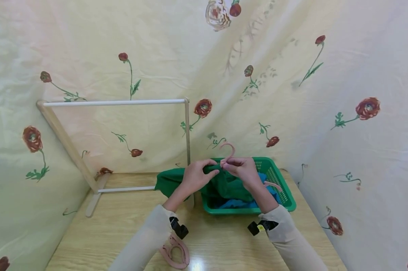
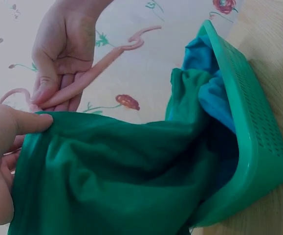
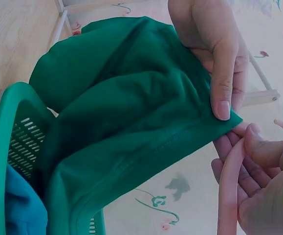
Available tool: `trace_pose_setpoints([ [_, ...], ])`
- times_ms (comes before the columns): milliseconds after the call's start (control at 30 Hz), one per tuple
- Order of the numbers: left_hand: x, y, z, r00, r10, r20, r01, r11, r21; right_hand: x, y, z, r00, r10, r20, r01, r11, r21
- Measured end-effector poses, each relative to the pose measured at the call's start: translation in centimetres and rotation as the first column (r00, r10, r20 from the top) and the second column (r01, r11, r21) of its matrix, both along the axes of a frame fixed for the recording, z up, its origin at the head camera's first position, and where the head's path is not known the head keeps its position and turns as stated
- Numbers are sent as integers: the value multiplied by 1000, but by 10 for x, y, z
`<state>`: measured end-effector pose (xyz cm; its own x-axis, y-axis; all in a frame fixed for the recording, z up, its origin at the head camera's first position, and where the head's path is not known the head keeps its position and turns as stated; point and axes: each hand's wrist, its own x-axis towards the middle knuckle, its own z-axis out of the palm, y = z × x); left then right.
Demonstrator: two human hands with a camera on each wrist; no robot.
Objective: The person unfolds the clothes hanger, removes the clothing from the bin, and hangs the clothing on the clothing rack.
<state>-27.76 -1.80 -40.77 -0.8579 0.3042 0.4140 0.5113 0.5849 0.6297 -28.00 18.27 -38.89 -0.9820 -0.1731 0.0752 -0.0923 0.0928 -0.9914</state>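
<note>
My left hand [image 1: 195, 175] pinches the hemmed edge of a green garment [image 1: 229, 186], its thumb lying on top of the cloth in the left wrist view. Beside it, my right hand [image 1: 245, 169] grips a pink clothes hanger [image 3: 229, 188] just below the hook, which points up. One hanger arm [image 2: 99, 68] runs out past the right palm and ends in a curved tip. The hanger's neck sits right at the garment's corner, where the two hands nearly meet. The cloth droops from the left hand into the basket, and part spreads out left past the wrist.
A green plastic basket [image 1: 251, 211] with blue cloth [image 1: 236, 203] inside stands under the hands. To the left is a rack with a white top rod [image 1: 116, 102] and wooden posts. Another pink hanger [image 1: 185, 254] lies near the front, by the left sleeve. Flowered fabric hangs behind.
</note>
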Motion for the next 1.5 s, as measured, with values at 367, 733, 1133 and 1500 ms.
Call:
trace_pose_setpoints([
  [367, 2, -1, 1, 992, 16, -126, -21, 999, -37, 0, 0, 4, 1000, 16, -26, -16, 1000, 5],
  [733, 1, 0, 5, 975, 52, -215, -65, 996, -53, 2, 1, 11, 999, -20, -38, 20, 1000, 15],
  [1133, -6, -7, 16, 981, 65, -185, -68, 998, -7, 5, 13, 22, 986, -66, -152, 63, 998, -19],
  [1500, -8, -13, 22, 979, 86, -185, -77, 996, 55, 18, 20, 26, 960, -25, -277, 37, 999, 37],
])
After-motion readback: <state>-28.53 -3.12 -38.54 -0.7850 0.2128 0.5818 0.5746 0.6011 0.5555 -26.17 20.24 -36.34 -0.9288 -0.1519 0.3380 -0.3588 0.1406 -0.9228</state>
